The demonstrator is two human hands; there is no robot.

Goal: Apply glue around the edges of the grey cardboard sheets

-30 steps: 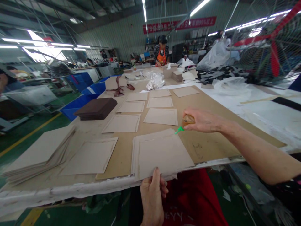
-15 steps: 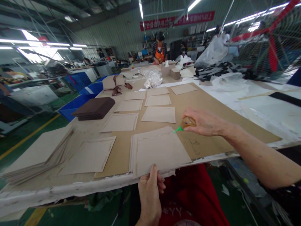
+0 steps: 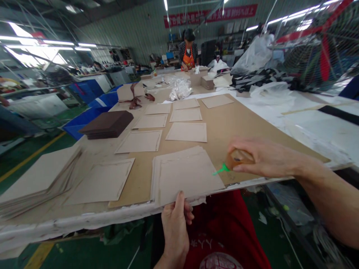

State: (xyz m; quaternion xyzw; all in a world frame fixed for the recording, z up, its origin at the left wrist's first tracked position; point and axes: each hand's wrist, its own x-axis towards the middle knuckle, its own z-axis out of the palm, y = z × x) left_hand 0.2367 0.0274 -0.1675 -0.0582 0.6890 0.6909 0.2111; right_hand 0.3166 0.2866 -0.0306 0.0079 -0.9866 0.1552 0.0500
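Observation:
My right hand (image 3: 252, 155) is wrapped round a brownish glue bottle (image 3: 238, 158) with a green nozzle. Its tip is at the right edge of the top cardboard sheet (image 3: 185, 173), near the table's front. A thin glue line runs along that sheet's far and left edges. At the front edge my left hand (image 3: 177, 220) pinches the sheet, thumb on top and fingers below. Beneath it lie more sheets, their left edges showing. Several separate cardboard pieces (image 3: 186, 132) with lines along their edges lie beyond, and another piece (image 3: 101, 181) lies to the left.
A stack of cardboard sheets (image 3: 42, 173) stands at the left front, with a dark brown stack (image 3: 108, 125) behind it. Blue bins (image 3: 75, 121) border the table's left side. Clear plastic (image 3: 180, 89) lies farther back. A person in an orange apron (image 3: 188, 56) stands at the far end.
My right hand has brought the glue bottle nearer to me along the sheet's right edge. My left hand keeps its pinch on the front edge. The view has shifted slightly.

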